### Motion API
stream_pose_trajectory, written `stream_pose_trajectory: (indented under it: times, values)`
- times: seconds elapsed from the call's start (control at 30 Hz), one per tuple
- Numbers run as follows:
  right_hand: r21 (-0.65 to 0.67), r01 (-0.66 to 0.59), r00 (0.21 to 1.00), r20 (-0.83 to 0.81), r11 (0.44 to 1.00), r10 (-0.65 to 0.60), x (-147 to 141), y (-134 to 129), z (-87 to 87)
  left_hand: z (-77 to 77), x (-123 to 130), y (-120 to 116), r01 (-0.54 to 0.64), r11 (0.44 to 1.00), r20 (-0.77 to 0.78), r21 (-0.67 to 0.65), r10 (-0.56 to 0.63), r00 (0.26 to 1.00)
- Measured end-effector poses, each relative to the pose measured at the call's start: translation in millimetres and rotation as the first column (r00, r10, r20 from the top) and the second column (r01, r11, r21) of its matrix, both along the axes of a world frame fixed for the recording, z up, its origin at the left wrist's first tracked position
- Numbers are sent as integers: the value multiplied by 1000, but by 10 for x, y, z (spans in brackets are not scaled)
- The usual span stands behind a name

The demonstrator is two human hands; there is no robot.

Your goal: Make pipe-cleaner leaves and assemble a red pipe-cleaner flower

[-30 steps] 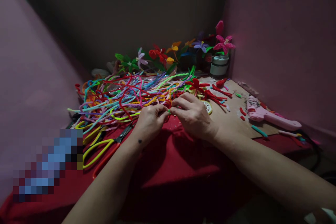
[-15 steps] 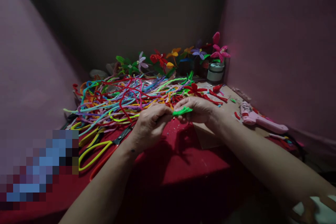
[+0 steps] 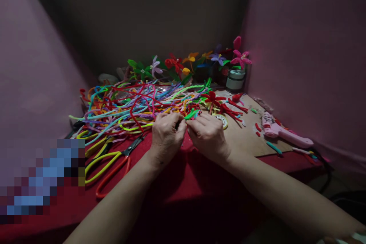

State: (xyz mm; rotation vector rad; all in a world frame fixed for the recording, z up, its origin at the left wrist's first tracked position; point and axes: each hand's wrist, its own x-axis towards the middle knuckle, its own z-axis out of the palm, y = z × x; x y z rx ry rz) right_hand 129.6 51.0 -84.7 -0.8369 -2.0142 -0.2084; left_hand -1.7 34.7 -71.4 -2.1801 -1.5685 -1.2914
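Note:
Between my hands is a short bright green pipe cleaner piece (image 3: 191, 114), its fuzzy end standing out above the fingertips. My left hand (image 3: 167, 131) pinches it from the left side with thumb and forefinger. From the other side my right hand (image 3: 208, 133) is closed on it too, knuckles up, almost touching the left. The part inside the fingers is hidden. Just behind lie a red pipe cleaner flower (image 3: 212, 98) and several red pipe cleaner pieces (image 3: 233, 111). A round white-and-yellow disc (image 3: 220, 121) shows beside my right hand.
A heap of colourful pipe cleaners (image 3: 134, 103) spreads at left. Scissors (image 3: 126, 154) with yellow and red handles lie before it. On the board (image 3: 243, 137) at right rests a pink glue gun (image 3: 286, 132). Finished flowers (image 3: 174, 63) and a pot (image 3: 235, 79) stand along the back.
My right hand has turned over, knuckles up, and come lower and closer to the left. The green piece now points up and away. The round disc and more of the board have come into sight.

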Motion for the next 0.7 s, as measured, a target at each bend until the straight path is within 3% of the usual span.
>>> stream_pose_trajectory:
  times: [0.1, 0.23, 0.47, 0.6, 0.7]
  values:
    - [137, 70, 986, 141, 988, -90, 18, 22, -35, -6, 7, 14, -14, 994, 26, -105, 17, 1000]
    - [210, 67, 968, 224, 975, -114, 48, -9, -29, 35, -15, 30, 84, 954, 202, -286, -25, 979]
    - [369, -138, 925, 379, 919, -14, 162, 46, 20, 43, -82, 56, 193, 895, 224, -402, -109, 969]
    - [295, -233, 878, 473, 927, 71, 259, 84, 53, 74, -71, 44, 260, 866, 283, -426, -145, 948]
    - [254, -235, 901, 419, 938, 112, 297, 79, 68, 130, -49, 18, 360, 813, 417, -459, -161, 895]
